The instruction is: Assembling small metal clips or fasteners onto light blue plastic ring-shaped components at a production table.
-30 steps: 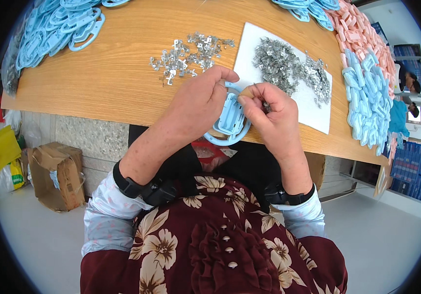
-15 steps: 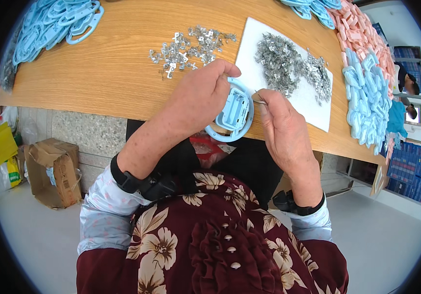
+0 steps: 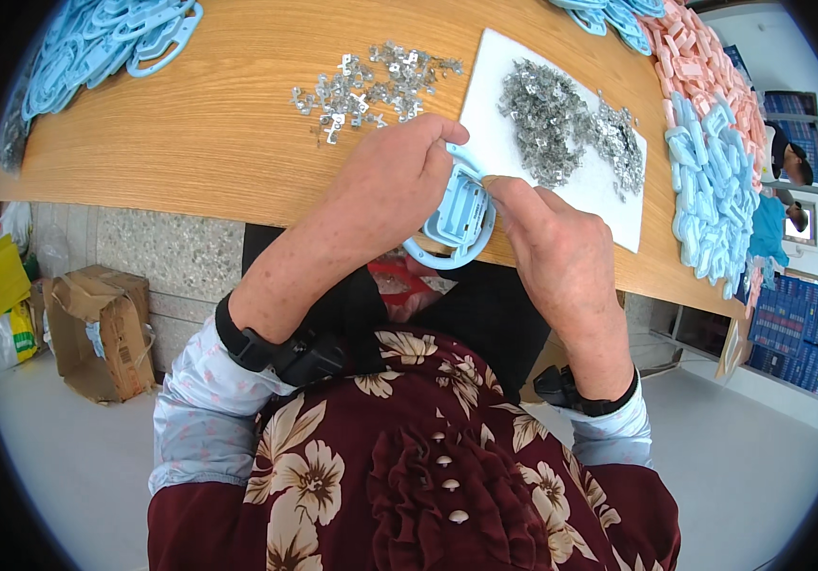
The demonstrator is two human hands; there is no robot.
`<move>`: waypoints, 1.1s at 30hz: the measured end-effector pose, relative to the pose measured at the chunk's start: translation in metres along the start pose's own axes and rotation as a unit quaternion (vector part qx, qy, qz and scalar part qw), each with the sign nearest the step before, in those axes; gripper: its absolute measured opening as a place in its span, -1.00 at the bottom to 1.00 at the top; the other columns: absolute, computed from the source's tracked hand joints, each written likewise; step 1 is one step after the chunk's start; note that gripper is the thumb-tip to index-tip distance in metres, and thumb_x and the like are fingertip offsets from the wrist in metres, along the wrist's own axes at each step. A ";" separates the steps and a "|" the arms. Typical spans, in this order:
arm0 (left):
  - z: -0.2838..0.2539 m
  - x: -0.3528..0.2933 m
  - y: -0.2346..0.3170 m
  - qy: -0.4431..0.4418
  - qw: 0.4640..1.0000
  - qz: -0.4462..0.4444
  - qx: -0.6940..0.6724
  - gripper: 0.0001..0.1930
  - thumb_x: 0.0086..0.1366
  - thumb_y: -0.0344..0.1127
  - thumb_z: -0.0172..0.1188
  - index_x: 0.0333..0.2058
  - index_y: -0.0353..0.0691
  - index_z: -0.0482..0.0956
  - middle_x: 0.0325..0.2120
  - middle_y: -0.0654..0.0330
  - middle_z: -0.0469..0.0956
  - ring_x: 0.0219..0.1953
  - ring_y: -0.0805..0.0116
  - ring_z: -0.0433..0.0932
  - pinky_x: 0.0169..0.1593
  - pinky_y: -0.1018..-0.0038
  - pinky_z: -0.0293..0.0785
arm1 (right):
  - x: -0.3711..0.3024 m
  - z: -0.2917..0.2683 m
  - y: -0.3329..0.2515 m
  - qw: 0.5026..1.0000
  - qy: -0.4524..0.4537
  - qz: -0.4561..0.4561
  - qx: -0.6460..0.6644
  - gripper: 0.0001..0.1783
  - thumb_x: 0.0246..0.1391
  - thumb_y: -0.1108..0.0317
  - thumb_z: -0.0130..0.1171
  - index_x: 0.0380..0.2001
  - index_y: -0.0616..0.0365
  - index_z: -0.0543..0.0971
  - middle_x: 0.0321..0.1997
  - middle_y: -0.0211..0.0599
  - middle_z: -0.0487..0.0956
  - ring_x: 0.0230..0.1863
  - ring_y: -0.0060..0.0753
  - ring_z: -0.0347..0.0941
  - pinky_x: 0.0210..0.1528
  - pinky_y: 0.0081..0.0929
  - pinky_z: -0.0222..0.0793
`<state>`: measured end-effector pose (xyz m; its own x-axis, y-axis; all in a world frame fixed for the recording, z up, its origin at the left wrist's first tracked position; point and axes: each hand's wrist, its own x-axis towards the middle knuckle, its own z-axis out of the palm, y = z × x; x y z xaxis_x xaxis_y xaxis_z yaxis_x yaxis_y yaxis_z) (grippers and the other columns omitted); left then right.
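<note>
My left hand [image 3: 399, 171] is closed on the upper left rim of a light blue plastic housing [image 3: 466, 249], an oval ring with a boxy rectangular compartment in its middle. The housing is tilted, with its open compartment facing up, just off the table's front edge. My right hand [image 3: 556, 233] is closed in a pinch, its fingertips against the upper right part of the compartment. The small metal piece it pinches is mostly hidden by the fingers now; it showed half a second ago. Beyond my left hand lies a loose scatter of small silvery metal clips [image 3: 342, 95].
A white foam sheet [image 3: 623, 228] bears heaps of small metal parts [image 3: 542, 119]. Light blue ring-shaped housings [image 3: 105, 48] are piled at the far left, others [image 3: 609, 19] at the far right. Blue [image 3: 709, 190] and pink plastic pieces [image 3: 694, 62] line the right edge. A cardboard box [image 3: 105, 333] stands on the floor.
My right hand has moved left and slightly up, bringing its fingertips from beside the ring to the compartment. The housing has shifted slightly up and right in my left hand.
</note>
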<state>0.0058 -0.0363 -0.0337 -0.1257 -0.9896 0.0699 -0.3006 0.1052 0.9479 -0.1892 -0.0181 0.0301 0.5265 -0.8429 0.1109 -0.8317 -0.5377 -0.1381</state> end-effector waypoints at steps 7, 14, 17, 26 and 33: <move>0.004 0.000 -0.001 0.011 1.000 0.006 0.025 -0.68 0.43 -0.33 -0.11 -0.06 -0.36 0.58 -0.54 0.05 0.57 -0.49 0.28 0.53 -0.32 0.34 0.45 | 0.006 -0.009 -0.004 0.999 -0.035 0.015 -0.009 -0.90 0.21 0.33 0.11 -0.21 -0.03 0.52 -0.57 -0.17 0.53 -0.47 0.02 0.55 -0.48 -0.10 0.41; 0.011 -0.004 -0.006 0.043 0.995 0.066 0.064 -0.69 0.41 -0.37 -0.12 -0.06 -0.35 0.56 -0.51 -0.10 0.57 -0.48 0.05 0.55 -0.32 0.27 0.44 | 0.031 -0.025 0.003 0.991 -0.134 0.002 0.013 -0.88 0.23 0.31 0.13 -0.27 0.10 0.56 -0.51 0.01 0.57 -0.41 0.14 0.54 -0.38 -0.04 0.42; 0.011 -0.004 -0.009 0.040 0.996 0.060 0.060 -0.69 0.43 -0.36 -0.13 -0.05 -0.33 0.56 -0.52 -0.04 0.56 -0.48 0.12 0.55 -0.32 0.30 0.44 | 0.046 -0.039 -0.006 0.984 -0.166 -0.045 -0.055 -0.88 0.20 0.35 0.13 -0.25 0.11 0.58 -0.49 0.04 0.57 -0.36 0.16 0.55 -0.31 -0.05 0.44; -0.002 -0.005 0.001 -0.005 0.999 -0.001 0.038 -0.69 0.47 -0.38 -0.12 0.02 -0.32 0.55 -0.47 0.14 0.58 -0.38 0.50 0.52 -0.27 0.45 0.45 | 0.046 -0.043 0.000 0.982 -0.169 -0.064 -0.055 -0.86 0.17 0.31 0.15 -0.26 0.10 0.61 -0.41 0.02 0.63 -0.34 0.11 0.59 -0.29 -0.08 0.48; -0.005 -0.005 0.010 -0.054 0.970 -0.093 -0.217 -0.66 0.50 -0.37 -0.16 0.09 -0.33 0.51 -0.17 0.23 0.60 -0.17 0.55 0.56 -0.06 0.57 0.50 | -0.010 0.018 0.024 0.861 0.064 0.185 0.469 -0.64 0.33 0.11 0.12 -0.10 0.22 0.52 -0.53 -0.34 0.50 -0.55 -0.44 0.40 -0.49 -0.37 0.29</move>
<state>0.0082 -0.0306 -0.0227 -0.2138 -0.9687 -0.1260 0.0961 -0.1493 0.9841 -0.2112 -0.0226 0.0078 0.1823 -0.9832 -0.0133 -0.3992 -0.0617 -0.9148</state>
